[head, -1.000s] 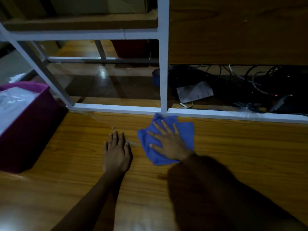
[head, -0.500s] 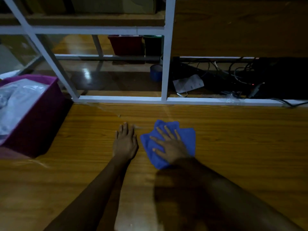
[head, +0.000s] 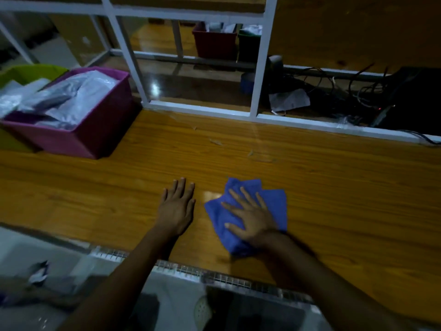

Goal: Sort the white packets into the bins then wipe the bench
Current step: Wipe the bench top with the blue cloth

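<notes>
A blue cloth (head: 274, 199) lies crumpled on the wooden bench (head: 346, 187). My right hand (head: 250, 219) presses flat on it with fingers spread. My left hand (head: 176, 206) rests flat on the bare wood just left of the cloth, fingers straight. At the far left stands a purple bin (head: 81, 137) filled with white packets (head: 71, 91). A green bin (head: 26, 72) with more packets sits behind it.
A white metal frame (head: 260, 68) borders the bench's far edge. Beyond it are a red bin (head: 214, 44), a dark green bin (head: 248, 44), cables (head: 334, 84) and a paper sheet (head: 288, 99). Small scraps (head: 216, 141) lie on the wood. The bench's near edge has a metal strip (head: 214, 278).
Both hands and the cloth have drawn back from the white frame toward the bench's near edge. The view has tilted down, so the near edge and both left bins show.
</notes>
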A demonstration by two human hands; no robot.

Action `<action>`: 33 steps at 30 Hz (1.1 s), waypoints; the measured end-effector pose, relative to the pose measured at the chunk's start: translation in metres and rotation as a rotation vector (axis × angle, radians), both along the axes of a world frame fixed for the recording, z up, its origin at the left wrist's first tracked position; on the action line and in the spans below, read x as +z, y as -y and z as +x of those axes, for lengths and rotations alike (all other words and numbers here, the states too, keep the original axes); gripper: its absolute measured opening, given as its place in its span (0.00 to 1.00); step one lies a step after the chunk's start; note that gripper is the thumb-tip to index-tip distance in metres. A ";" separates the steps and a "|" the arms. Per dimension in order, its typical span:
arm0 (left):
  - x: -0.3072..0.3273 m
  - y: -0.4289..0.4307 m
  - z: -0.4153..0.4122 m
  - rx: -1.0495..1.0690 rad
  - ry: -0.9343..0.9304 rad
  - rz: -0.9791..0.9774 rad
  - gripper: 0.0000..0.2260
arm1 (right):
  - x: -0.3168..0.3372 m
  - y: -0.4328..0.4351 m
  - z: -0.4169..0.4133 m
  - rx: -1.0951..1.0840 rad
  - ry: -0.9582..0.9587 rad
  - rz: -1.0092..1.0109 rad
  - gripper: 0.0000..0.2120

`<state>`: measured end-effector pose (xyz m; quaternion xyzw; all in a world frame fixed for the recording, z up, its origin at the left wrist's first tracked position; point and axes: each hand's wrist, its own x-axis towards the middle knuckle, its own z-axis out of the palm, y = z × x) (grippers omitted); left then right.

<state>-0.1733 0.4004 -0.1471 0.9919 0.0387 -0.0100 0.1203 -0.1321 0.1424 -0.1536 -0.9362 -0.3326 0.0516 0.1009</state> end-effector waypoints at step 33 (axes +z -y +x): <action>0.001 -0.104 -0.043 0.205 0.056 -0.060 0.29 | -0.001 -0.114 0.006 0.069 0.062 0.007 0.34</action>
